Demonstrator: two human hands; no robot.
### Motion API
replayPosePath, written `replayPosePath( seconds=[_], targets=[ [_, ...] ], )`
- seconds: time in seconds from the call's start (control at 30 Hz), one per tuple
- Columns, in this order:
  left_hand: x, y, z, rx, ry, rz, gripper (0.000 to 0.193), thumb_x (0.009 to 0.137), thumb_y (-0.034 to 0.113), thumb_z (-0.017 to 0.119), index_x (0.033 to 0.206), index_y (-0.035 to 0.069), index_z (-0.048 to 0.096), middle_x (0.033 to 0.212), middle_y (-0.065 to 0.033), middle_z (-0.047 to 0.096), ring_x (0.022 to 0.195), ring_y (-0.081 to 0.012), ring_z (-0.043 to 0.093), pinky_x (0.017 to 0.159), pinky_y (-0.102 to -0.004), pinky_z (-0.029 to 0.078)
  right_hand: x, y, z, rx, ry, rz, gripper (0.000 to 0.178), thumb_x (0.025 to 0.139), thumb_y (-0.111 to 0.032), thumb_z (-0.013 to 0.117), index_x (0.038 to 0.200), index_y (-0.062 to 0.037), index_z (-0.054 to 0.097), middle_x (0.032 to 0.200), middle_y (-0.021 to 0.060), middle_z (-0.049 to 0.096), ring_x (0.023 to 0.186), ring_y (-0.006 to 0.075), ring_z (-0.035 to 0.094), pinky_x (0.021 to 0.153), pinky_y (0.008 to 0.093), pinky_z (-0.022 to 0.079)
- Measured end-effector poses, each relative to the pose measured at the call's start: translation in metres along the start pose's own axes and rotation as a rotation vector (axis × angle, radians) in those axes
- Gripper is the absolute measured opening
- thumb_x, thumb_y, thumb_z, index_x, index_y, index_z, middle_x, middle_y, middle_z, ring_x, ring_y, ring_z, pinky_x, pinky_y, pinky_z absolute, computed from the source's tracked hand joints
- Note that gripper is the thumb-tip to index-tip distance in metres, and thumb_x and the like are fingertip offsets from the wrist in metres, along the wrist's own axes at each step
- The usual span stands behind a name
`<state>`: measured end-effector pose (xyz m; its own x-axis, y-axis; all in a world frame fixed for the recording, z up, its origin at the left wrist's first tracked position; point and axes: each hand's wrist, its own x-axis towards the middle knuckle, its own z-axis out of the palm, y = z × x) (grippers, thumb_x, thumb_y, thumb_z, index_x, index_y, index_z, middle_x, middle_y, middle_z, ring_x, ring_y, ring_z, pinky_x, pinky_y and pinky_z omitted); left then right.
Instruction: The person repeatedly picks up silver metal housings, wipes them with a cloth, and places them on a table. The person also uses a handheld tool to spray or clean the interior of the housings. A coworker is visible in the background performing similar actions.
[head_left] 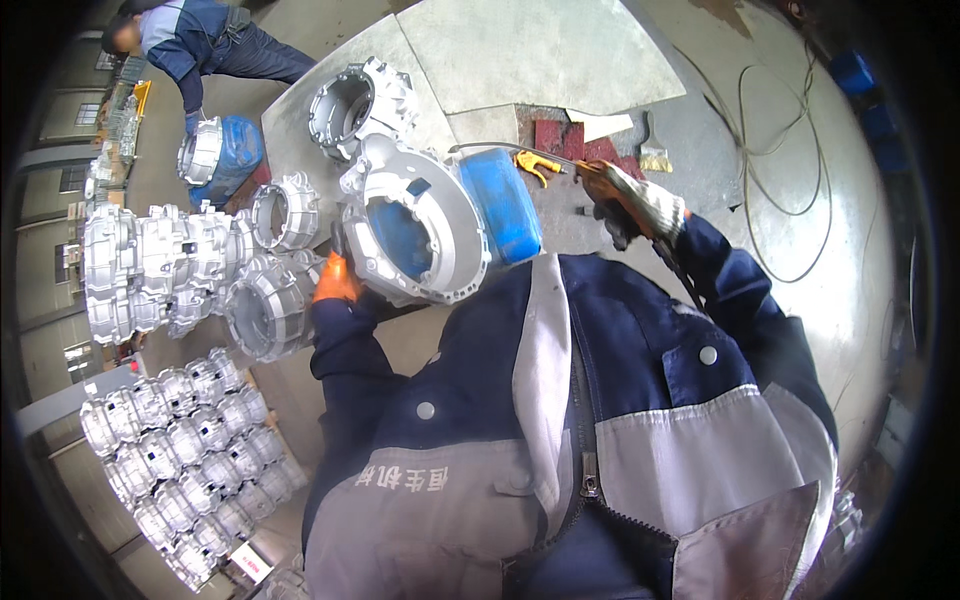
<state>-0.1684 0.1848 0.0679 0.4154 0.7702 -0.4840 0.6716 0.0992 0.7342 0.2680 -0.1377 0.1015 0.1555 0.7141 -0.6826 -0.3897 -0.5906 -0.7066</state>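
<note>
A large silver cast-metal housing with a wide round opening stands tilted on the bench in front of me. My left hand, in an orange glove, grips its left edge; the fingertips are partly hidden. To the right, my right hand, in a whitish glove, is closed around a hand tool with an orange-brown body and a long thin curved rod. The rod's tip reaches over the housing's upper edge. A blue block-like container sits against the housing's right side. Beyond the rod lies a yellow air blow gun.
Another housing stands behind. More housings crowd the left, with stacked rows below them. A brush and red pieces lie on the bench. A hose loops at right. A co-worker bends over a housing far left.
</note>
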Motion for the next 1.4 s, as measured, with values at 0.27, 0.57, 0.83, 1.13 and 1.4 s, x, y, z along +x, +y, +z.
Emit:
replayPosePath(
  seconds=[0.27,0.57,0.83,1.13,1.4],
  targets=[
    [0.019,-0.006,0.028,-0.727,0.038,0.037,0.056,0.083,0.047,0.054,0.125,0.012,0.048,0.113,-0.0067,0.056,0.1,-0.0249,0.054,0.086,-0.0315,0.042,-0.048,-0.008,0.046,-0.14,0.075,0.041,0.072,0.083,-0.069,0.037,0.107,-0.0035,0.054,0.072,0.0087,0.057,0.045,0.0166,0.054,0.042,0.0273,0.045],
    [0.03,-0.031,0.014,-0.608,0.094,0.31,0.048,0.089,0.031,0.053,0.126,0.002,0.044,0.112,-0.0087,0.056,0.105,-0.0209,0.051,0.09,-0.0308,0.039,-0.135,-0.04,0.063,-0.041,-0.165,-0.119,0.056,0.092,-0.051,0.041,0.125,-0.0056,0.044,0.093,0.0101,0.059,0.077,0.0163,0.059,0.067,0.0295,0.05],
    [0.014,-0.012,0.015,-0.302,0.27,0.196,0.058,0.091,0.039,0.045,0.135,0.001,0.036,0.129,-0.0178,0.048,0.117,-0.0313,0.046,0.097,-0.0338,0.036,-0.088,-0.057,0.089,-0.262,-0.256,-0.286,0.068,0.087,-0.055,0.047,0.13,-0.0033,0.039,0.108,0.0086,0.054,0.084,0.0154,0.056,0.072,0.0281,0.046],
    [-0.007,0.106,0.029,0.051,0.507,0.704,0.043,0.076,0.023,0.062,0.115,0.007,0.054,0.102,-0.0173,0.061,0.096,-0.028,0.059,0.083,-0.0356,0.045,-0.064,-0.096,0.095,0.055,-0.464,-0.379,0.057,0.088,-0.047,0.05,0.125,-0.0036,0.044,0.107,0.0106,0.055,0.084,0.0187,0.056,0.076,0.0342,0.046],
    [-0.001,0.13,0.025,0.486,0.445,0.25,0.071,0.063,0.033,0.076,0.12,0.002,0.044,0.112,-0.0214,0.057,0.106,-0.0347,0.054,0.089,-0.0386,0.044,0.036,-0.039,0.042,0.598,-0.538,-0.096,0.045,0.088,-0.024,0.057,0.125,-0.0005,0.045,0.114,0.012,0.056,0.104,0.0215,0.056,0.094,0.0342,0.043]
  ],
)
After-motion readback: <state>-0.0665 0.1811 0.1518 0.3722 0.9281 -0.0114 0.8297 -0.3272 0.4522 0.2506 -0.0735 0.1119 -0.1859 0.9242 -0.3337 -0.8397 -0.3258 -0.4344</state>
